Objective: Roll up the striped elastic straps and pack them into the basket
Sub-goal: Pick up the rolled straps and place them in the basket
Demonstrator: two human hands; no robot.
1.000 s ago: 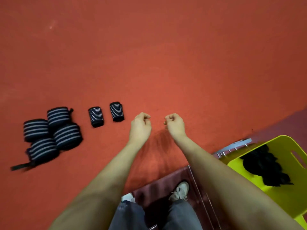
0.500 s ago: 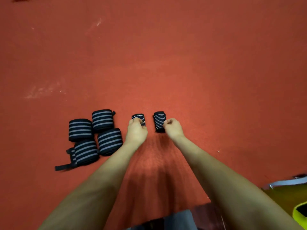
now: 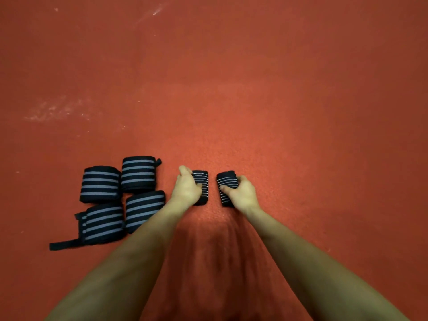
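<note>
The red floor (image 3: 254,89) carries everything here, and no basket is in view. Well to the left of the left grip sit four big rolled straps (image 3: 139,173) in a tight square cluster, dark with pale stripes, touching one another; the nearest-left one trails a loose tail (image 3: 62,245) flat on the floor. Smaller are the two narrow rolls, each lying on its side just apart from the other. The left hand (image 3: 185,189) is curled over the left small roll (image 3: 201,187), thumb on the inner side, fingers wrapped over the outer side, so that grip is clamped on the roll. The right hand (image 3: 243,193) is likewise clamped on the right small roll (image 3: 226,187), thumb across its striped face, fingers behind.

The step in hand looks like lifting both small rolls for the basket. To do it well, squeeze across the wound layers, not along the roll's axis, so the coil cannot telescope or spring loose; keep the free end under a finger. Lift straight up, clear of the big cluster, and carry both low, since elastic unwinds readily once pressure slackens
</note>
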